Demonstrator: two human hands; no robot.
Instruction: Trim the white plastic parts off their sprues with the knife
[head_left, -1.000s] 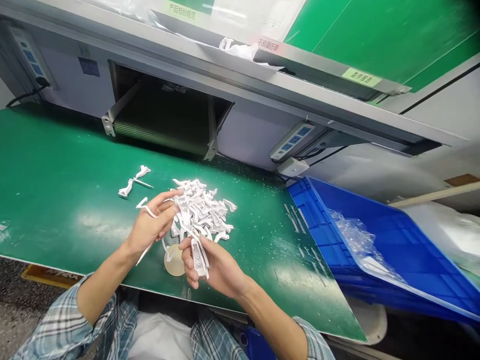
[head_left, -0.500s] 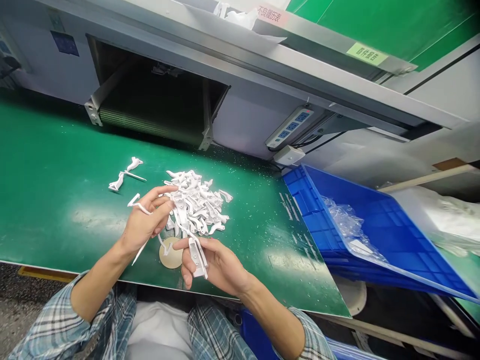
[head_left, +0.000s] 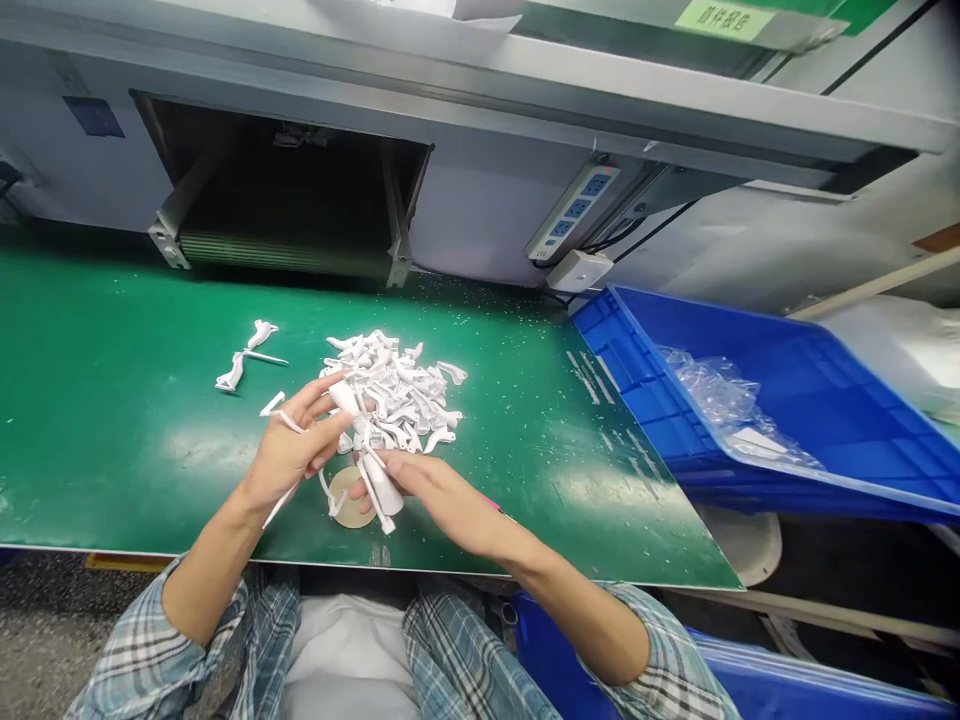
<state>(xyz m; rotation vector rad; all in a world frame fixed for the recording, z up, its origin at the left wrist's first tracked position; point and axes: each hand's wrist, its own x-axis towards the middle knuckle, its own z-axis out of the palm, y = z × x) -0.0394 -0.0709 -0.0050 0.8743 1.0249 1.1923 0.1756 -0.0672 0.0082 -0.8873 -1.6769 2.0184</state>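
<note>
My left hand (head_left: 289,455) is closed on one end of a white moulded plastic piece (head_left: 384,488), made of two shaped parts joined by thin runners. A bent white plastic runner (head_left: 273,406) also sits in that hand, its ends sticking out past the palm. My right hand (head_left: 442,500) grips the lower shaped part between thumb and fingers, with some fingertips hidden beneath it. Just beyond both hands lies a pile of small curved white plastic parts (head_left: 409,395). Under the hands, a pale round disc (head_left: 352,512) lies on the green tabletop.
Another white piece with a thin runner (head_left: 235,370) lies to the left. At the back is a conveyor opening (head_left: 289,250). A power strip (head_left: 574,212) is on the back wall. On the right, a blue crate (head_left: 757,400) holds clear plastic bags (head_left: 709,390).
My right hand has rolled over, turning the white moulded piece so its smooth side faces up. The left hand keeps its grip. The camera view has shifted a little.
</note>
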